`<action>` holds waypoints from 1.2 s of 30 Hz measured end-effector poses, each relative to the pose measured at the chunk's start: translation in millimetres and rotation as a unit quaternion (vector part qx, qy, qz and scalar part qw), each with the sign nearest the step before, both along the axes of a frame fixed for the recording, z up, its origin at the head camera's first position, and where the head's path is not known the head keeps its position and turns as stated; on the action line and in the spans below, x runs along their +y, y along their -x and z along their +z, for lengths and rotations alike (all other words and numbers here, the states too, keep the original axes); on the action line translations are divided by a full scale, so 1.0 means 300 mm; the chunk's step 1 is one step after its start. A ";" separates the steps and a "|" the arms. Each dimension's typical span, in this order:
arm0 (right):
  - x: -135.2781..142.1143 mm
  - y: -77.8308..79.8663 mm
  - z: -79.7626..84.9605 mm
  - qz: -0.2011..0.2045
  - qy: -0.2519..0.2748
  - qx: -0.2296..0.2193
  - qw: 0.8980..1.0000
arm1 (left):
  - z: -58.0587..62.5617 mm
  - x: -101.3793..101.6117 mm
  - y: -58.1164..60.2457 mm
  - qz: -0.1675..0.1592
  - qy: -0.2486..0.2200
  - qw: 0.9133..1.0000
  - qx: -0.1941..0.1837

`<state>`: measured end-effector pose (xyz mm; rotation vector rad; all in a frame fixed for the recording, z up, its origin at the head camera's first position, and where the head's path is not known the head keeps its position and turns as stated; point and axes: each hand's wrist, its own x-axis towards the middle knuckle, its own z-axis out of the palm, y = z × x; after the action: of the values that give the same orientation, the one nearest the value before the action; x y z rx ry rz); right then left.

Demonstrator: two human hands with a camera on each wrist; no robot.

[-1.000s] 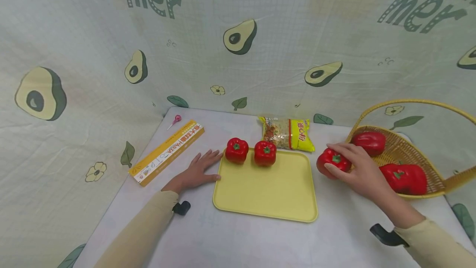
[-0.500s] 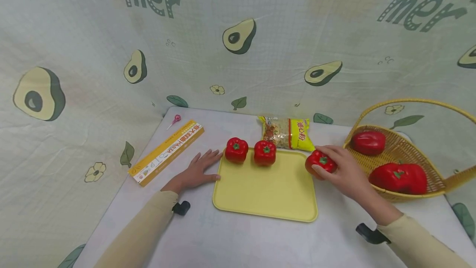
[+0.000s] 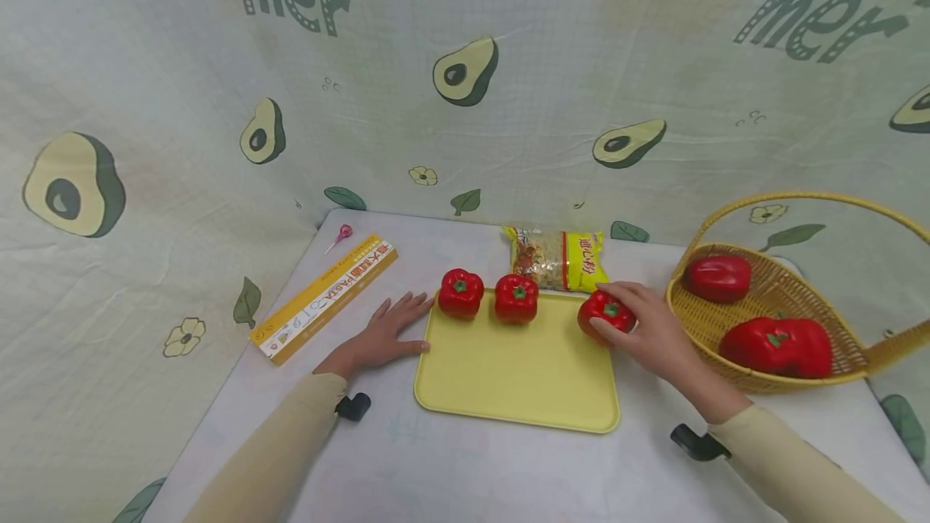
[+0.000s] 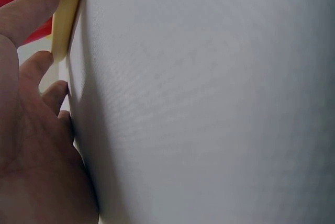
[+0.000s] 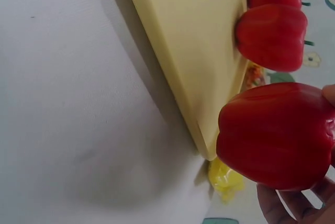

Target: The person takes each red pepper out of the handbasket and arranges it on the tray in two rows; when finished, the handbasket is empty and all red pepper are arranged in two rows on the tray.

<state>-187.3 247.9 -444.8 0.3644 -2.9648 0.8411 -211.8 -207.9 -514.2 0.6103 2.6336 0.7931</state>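
Observation:
My right hand (image 3: 647, 331) grips a red bell pepper (image 3: 606, 317) with a green stem, over the right back corner of the yellow tray (image 3: 516, 378). In the right wrist view this bell pepper (image 5: 277, 135) fills the space beside the fingers, overlapping the tray's corner. Two more red bell peppers, one at the back left corner (image 3: 461, 294) and one (image 3: 517, 299) to its right, stand upright on the tray. My left hand (image 3: 385, 335) lies with fingers spread on the table, its thumb and fingertips at the tray's left edge; the left wrist view shows the fingers against that rim (image 4: 67, 14).
A wicker basket (image 3: 697, 329) with a tall handle stands at the right, with several red peppers inside. Behind the tray lies a yellow noodle packet (image 3: 558, 259). At the left are a pasta box (image 3: 325, 297) and a pink lollipop (image 3: 345, 231). Printed cloth hangs behind.
My right hand has carried the bell pepper leftward, from beside the basket to over the tray's right back corner. The left hand has stayed in place.

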 end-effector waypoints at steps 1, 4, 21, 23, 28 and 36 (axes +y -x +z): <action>-0.004 0.003 -0.003 0.001 0.002 -0.001 1.000 | 0.000 0.000 0.000 0.000 0.000 1.000 0.000; -0.017 0.014 -0.008 0.005 0.005 -0.002 1.000 | 0.002 -0.001 0.000 0.001 -0.003 1.000 -0.001; -0.059 0.075 -0.063 0.013 0.030 -0.003 0.999 | 0.007 -0.001 0.000 0.000 -0.005 1.000 -0.002; -0.063 0.081 -0.067 0.017 0.035 -0.005 0.999 | 0.007 -0.001 -0.001 0.000 -0.005 1.000 -0.002; -0.076 0.091 -0.075 0.022 0.045 -0.007 0.999 | 0.009 0.001 -0.001 0.000 -0.009 1.000 -0.003; -0.089 0.097 -0.077 0.018 0.041 -0.008 0.999 | 0.010 0.004 -0.002 0.000 -0.008 1.000 -0.004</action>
<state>-216.4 221.2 -467.8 0.4099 -2.9354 0.9700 -211.3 -206.6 -511.1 0.6115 2.6226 0.8163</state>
